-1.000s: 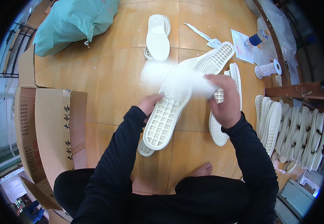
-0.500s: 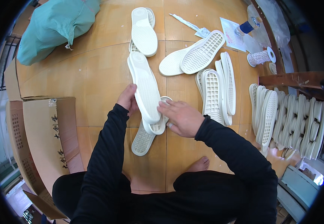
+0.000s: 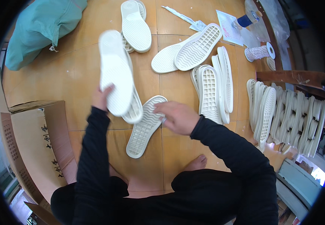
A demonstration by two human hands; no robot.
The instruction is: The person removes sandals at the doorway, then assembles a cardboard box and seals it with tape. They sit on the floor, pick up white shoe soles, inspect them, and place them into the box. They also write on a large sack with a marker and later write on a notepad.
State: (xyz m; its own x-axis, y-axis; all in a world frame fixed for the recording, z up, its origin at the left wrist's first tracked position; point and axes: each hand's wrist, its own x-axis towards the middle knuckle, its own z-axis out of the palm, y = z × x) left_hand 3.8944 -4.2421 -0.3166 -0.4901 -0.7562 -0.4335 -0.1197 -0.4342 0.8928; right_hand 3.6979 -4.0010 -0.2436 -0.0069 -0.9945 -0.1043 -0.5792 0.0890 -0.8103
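Note:
My left hand point(image 3: 103, 98) is closed around the lower part of two white shoe soles, one on top of the other, held above the floor. The upper shoe sole point(image 3: 115, 73) shows its dotted side; the lower shoe sole point(image 3: 135, 108) sticks out beneath it. A single shoe sole point(image 3: 142, 129) lies slanted on the floor, its gridded, wavy side up. My right hand point(image 3: 177, 117) pinches that sole's upper right edge with curled fingers; the fingertips partly cover it. Beyond my hands lie a stacked pair of soles point(image 3: 136, 30) and a crossed pair point(image 3: 198, 47).
More soles point(image 3: 211, 93) lie to the right, and several stand in rows point(image 3: 297, 116) farther right. An open cardboard box point(image 3: 35, 138) is at left, below a green sack point(image 3: 46, 32). A cord spool point(image 3: 259, 51), bottle point(image 3: 247, 19) and paper sheet point(image 3: 228, 28) are at the far right.
My left hand has moved left, lifting the two soles away from the one on the floor. That sole now shows almost whole, with my right hand at its edge.

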